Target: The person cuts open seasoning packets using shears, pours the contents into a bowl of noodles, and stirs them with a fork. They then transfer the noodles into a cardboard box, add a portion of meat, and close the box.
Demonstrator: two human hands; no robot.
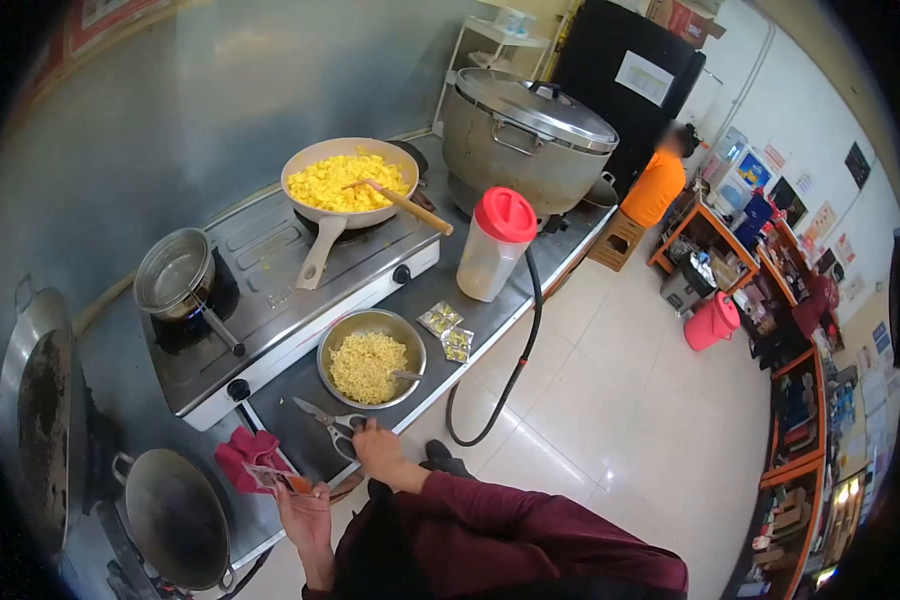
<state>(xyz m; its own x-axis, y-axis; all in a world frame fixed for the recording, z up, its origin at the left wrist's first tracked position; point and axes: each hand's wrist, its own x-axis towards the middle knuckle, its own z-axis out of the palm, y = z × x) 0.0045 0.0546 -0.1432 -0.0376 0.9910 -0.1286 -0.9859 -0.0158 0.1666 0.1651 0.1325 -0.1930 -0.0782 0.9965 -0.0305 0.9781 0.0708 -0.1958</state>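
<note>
My left hand (306,518) holds a small clear-and-orange packet (288,482) at the counter's front edge, beside a crumpled pink cloth (246,458). My right hand (380,455) has its fingers closed at the handles of a pair of scissors (332,424), which lie on the counter with their blades pointing away to the left. Just beyond the scissors stands a steel bowl (422,372) of cooked noodles (367,367) with a spoon handle sticking out. Several small seasoning sachets (448,328) lie to the right of that bowl.
A gas stove (300,320) carries a pan (315,255) of scrambled egg with a wooden-handled utensil, and a small strainer pot (173,275). Nearby are a red-lidded pitcher (492,255), a large rice cooker (515,150), woks (175,520) and a black hose (518,370). A person in orange (656,188) is farther back.
</note>
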